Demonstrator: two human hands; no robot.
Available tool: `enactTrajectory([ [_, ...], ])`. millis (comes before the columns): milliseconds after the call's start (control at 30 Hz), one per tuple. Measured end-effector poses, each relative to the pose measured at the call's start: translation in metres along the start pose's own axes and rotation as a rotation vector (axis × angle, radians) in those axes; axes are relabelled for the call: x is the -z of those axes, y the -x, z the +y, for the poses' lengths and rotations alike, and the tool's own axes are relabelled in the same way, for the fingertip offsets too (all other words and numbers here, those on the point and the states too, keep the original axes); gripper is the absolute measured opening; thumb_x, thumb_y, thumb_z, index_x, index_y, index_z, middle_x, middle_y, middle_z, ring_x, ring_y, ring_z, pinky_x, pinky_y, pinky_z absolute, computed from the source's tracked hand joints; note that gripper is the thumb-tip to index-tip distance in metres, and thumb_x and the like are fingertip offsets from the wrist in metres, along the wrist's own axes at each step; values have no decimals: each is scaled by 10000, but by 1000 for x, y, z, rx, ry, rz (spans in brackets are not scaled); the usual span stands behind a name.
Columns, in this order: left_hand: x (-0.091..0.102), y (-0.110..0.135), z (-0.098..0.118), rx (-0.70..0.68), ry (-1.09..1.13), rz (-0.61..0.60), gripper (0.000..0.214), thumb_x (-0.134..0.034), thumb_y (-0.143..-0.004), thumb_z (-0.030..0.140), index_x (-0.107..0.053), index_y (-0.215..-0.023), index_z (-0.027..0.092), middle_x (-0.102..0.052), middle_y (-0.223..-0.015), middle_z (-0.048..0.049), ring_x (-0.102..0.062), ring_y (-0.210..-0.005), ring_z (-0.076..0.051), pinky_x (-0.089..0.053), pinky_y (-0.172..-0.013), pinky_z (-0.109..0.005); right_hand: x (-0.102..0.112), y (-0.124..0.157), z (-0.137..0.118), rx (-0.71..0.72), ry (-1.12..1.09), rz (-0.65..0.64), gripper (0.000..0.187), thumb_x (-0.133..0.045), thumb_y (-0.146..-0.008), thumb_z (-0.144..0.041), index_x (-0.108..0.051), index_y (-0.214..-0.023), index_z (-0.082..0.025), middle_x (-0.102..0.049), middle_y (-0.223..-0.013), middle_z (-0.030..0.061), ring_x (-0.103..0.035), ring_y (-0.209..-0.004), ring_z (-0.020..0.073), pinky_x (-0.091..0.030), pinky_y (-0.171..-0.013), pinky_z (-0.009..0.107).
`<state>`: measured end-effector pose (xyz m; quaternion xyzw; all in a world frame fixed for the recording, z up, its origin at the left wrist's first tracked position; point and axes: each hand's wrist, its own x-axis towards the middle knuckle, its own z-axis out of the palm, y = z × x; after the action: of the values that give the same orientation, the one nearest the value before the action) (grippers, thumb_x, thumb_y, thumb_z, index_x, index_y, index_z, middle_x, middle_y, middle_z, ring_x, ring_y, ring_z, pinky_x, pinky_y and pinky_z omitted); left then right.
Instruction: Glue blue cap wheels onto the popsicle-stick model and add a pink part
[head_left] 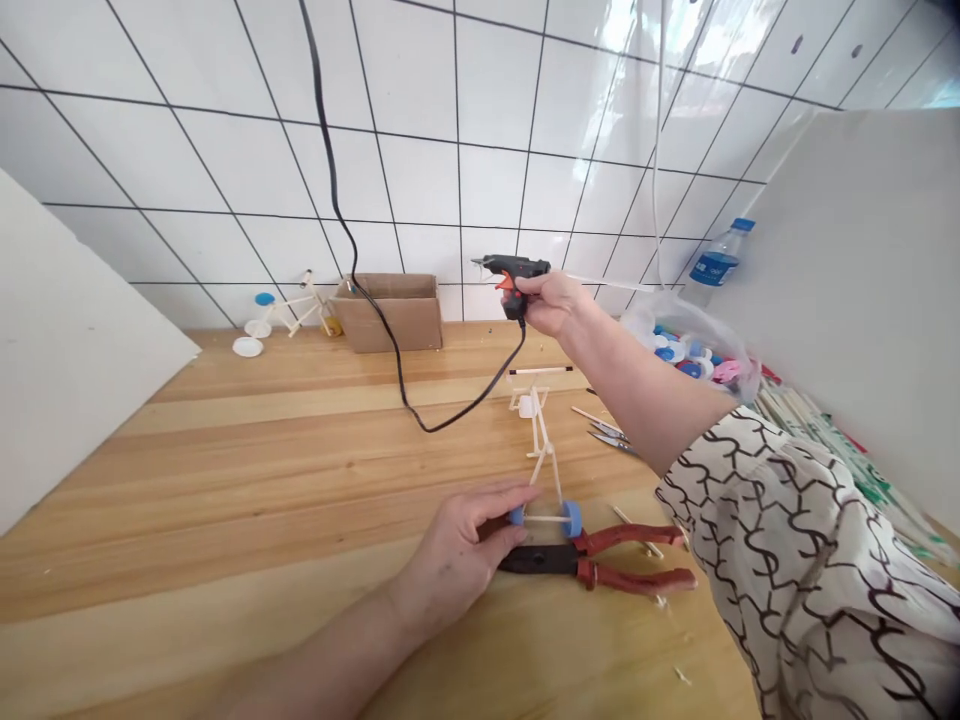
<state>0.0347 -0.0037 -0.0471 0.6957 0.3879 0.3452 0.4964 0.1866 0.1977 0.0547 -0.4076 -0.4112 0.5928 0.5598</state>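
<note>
My right hand (551,302) is closed round the grip of a black hot glue gun (517,268) with an orange trigger, held up near the tiled wall. Its nozzle points left. My left hand (469,540) pinches a blue bottle cap (517,515) at the near end of a small model (550,448) made of pale sticks. A second blue cap (572,519) sits at the other end of its cross stick, like a pair of wheels. Just below lie pliers (547,560) with red handles, their jaw tips partly behind my left hand.
At the back stands a cardboard box (397,312), with another stick-and-cap model (289,312) to its left. A black cord (390,340) loops across the table. Scissors (613,437), a bag of caps (694,350), a water bottle (716,262) and stick packs (840,450) are on the right.
</note>
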Motion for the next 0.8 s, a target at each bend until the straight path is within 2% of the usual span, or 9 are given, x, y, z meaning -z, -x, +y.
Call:
enactTrajectory([
  [200,0,-2,-1,-12,-24,6,372,-611,-710,80,-701,-1033,241,-700,-1093,-20,-630,-1036,-199,-457,-971,-332,20,-9,28,-81,-29,95,239,-446,-786,65,-531,-870,-142,-547,-713,4,-500,-612,81,-473,-640,237],
  [367,0,-1,-3,-18,-36,-2,363,-614,-716,96,-696,-1047,219,-696,-1101,-39,-630,-1036,-203,-453,-975,-334,30,-6,43,-136,-28,110,238,-382,-856,53,-536,-896,-124,-561,-746,0,-523,-640,57,-475,-671,200],
  [467,0,-1,-2,-9,-43,2,363,-615,-715,99,-699,-1042,232,-698,-1098,-31,-631,-1034,-203,-455,-973,-333,35,-2,53,-189,13,90,150,-452,-899,-94,-553,-1008,-115,-601,-908,39,-581,-762,105,-506,-705,268],
  [567,0,-1,0,-2,-50,3,358,-615,-713,100,-704,-1031,238,-702,-1089,-23,-628,-1040,-203,-463,-964,-321,37,0,63,-239,72,57,285,-521,-888,-287,-533,-1134,-143,-570,-1116,78,-590,-929,187,-512,-775,379],
  [700,1,-1,0,-12,-54,6,362,-615,-710,96,-704,-1030,240,-706,-1079,-19,-633,-1030,-201,-467,-957,-316,37,1,73,-269,157,2,297,-516,-890,-296,-528,-1153,-158,-556,-1155,84,-579,-968,196,-500,-810,396],
  [800,1,-1,0,-17,-50,3,364,-619,-707,96,-706,-1027,248,-709,-1074,-18,-638,-1019,-203,-472,-950,-322,39,2,78,-218,220,-61,286,-512,-892,-296,-534,-1146,-166,-557,-1156,83,-578,-968,193,-500,-811,391],
])
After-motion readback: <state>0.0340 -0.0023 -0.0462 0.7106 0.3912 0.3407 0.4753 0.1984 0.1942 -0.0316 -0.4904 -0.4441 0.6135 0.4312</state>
